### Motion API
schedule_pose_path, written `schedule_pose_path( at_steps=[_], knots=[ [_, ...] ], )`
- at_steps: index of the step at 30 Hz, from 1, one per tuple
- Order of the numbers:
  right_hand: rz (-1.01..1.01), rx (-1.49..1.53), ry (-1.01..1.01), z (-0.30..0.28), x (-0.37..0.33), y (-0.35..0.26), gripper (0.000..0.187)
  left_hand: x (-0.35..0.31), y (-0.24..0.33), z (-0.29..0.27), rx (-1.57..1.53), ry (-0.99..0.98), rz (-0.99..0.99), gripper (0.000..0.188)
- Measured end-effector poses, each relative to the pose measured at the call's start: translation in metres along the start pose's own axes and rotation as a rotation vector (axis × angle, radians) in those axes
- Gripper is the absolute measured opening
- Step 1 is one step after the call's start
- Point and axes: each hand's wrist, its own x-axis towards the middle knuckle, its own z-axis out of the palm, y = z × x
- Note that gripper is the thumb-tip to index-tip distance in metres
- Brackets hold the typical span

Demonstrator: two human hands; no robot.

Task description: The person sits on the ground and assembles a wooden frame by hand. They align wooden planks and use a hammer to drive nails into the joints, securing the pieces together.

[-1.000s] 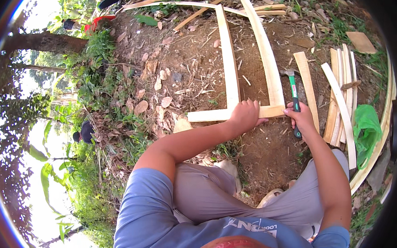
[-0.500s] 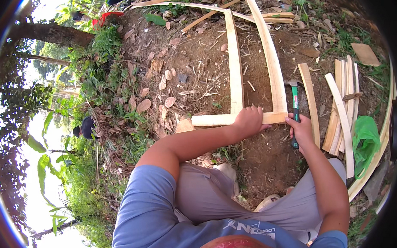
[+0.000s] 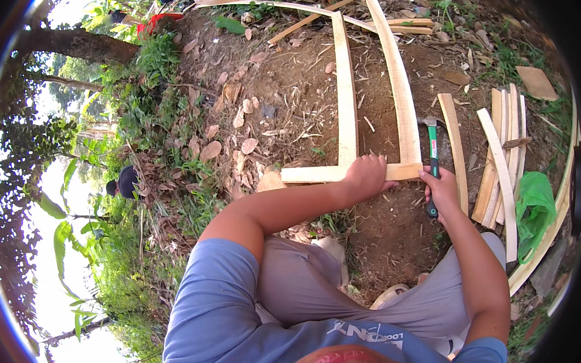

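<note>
A short wooden crosspiece [image 3: 312, 175] lies across the near ends of two long wooden strips, the left strip [image 3: 346, 100] and the right strip [image 3: 401, 89]. My left hand [image 3: 367, 174] is closed over the crosspiece between the two strips. At its right end, my right hand [image 3: 441, 187] grips a claw hammer [image 3: 434, 145] with a green and black handle, its head pointing away from me. The fingertips of that hand touch or nearly touch the end of the crosspiece. Any nail there is too small to make out.
A loose wooden strip [image 3: 455, 145] lies right of the hammer. Farther right are a pile of strips [image 3: 495, 169] and a green plastic bag [image 3: 534, 212]. More wood [image 3: 315, 21] lies at the far side. Dry leaves [image 3: 210, 151] and plants cover the left; a dark cap [image 3: 128, 182] shows there.
The view has shifted very slightly. Both hands, the hammer and the wooden pieces keep the same places relative to one another.
</note>
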Motion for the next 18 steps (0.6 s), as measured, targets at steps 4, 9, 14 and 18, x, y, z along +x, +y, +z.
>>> schedule_pose_path(
  at_steps=[4, 9, 14, 18],
  knots=[
    [0.004, -0.008, -0.01, 0.0, 0.001, -0.002, 0.03, 0.0, -0.002, 0.0, -0.002, -0.023, 0.0, 0.078],
    [-0.013, 0.0, -0.001, -0.003, 0.002, -0.003, 0.029, 0.003, -0.001, -0.002, -0.01, 0.008, 0.025, 0.077],
    [0.013, -0.068, -0.025, -0.004, 0.005, -0.003, 0.031, 0.001, 0.0, -0.005, -0.077, -0.027, -0.01, 0.074],
    [-0.008, -0.065, -0.024, -0.007, 0.005, -0.001, 0.029, -0.001, -0.004, -0.017, -0.199, -0.05, 0.026, 0.07]
  ],
)
